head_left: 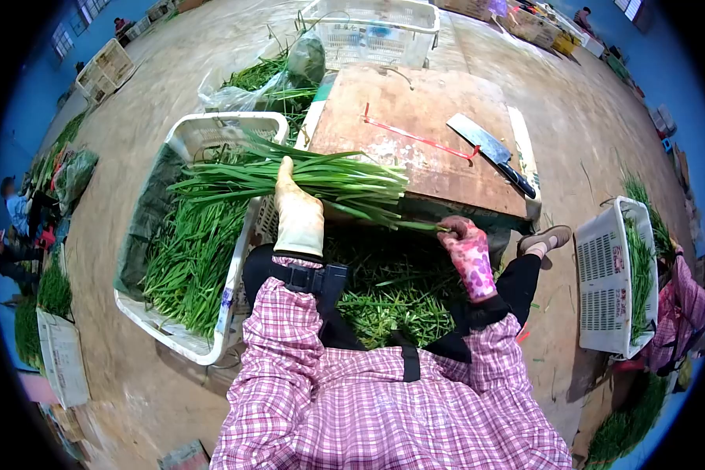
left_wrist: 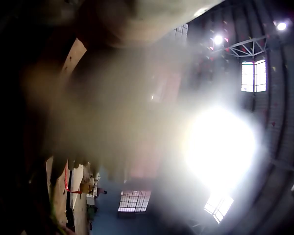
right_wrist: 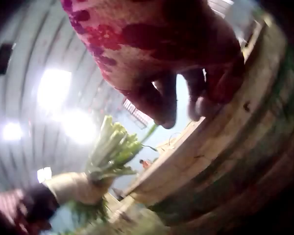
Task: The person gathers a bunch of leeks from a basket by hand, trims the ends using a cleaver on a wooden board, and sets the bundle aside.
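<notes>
My left hand (head_left: 299, 215), in a cream glove, grips a thick bunch of green chives (head_left: 360, 178) around its middle, thumb on top. The bunch lies sideways, leaf tips to the left over a white crate, cut ends to the right by the board's front edge. My right hand (head_left: 470, 254), in a pink patterned glove, pinches one stalk (head_left: 417, 225) that sticks out from the cut ends. In the right wrist view, that stalk (right_wrist: 151, 131) reaches the right fingertips. Glare and blur hide most of the left wrist view.
A wooden board (head_left: 415, 110) bears a cleaver (head_left: 486, 141) and a red-white tie (head_left: 419, 139). Loose chives (head_left: 188, 258) fill the white crate (head_left: 204, 356) at left. Trimmings (head_left: 392, 301) lie below my hands. Another crate (head_left: 603, 274) stands at right.
</notes>
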Tool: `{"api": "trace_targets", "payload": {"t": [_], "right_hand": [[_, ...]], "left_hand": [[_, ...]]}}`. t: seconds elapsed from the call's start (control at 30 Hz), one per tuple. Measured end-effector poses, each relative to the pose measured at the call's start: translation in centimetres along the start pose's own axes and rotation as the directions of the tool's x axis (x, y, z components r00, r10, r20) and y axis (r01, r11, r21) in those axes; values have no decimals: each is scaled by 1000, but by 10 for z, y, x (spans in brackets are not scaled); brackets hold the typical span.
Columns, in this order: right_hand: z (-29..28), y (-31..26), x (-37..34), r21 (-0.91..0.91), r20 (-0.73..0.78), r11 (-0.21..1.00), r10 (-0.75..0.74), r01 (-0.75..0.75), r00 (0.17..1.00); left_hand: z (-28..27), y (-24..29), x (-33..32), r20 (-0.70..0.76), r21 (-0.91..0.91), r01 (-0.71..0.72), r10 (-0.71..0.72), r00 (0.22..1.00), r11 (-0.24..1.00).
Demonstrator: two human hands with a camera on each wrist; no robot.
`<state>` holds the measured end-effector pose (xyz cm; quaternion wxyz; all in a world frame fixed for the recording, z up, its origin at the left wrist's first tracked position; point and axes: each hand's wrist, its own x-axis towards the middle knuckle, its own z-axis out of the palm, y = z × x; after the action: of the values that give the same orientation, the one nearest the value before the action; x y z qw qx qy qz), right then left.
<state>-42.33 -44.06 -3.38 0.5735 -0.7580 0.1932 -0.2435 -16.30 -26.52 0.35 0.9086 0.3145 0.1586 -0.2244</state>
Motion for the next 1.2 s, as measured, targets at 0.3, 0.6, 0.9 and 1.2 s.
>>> {"api": "trace_targets", "payload": {"t": [0.3,0.6,0.9,1.2], "right_hand": [[73,-53,37,533,83,696,524,-481,848],[70,-30,42,704,203,514,516,-490,832],[72,-23,37,774,228,414,524,-479,821],[52,-31,31,811,172,425,484,-402,858]], "left_hand": [[15,-18,-13,-115,36,-38,42,992,999],[7,-28,-8,-209,100,5,16,978,995],[0,-30,3,-64,-3,-4,4,998,1000],[8,-14,6,-27,73,-4,6,1000,997]]}}
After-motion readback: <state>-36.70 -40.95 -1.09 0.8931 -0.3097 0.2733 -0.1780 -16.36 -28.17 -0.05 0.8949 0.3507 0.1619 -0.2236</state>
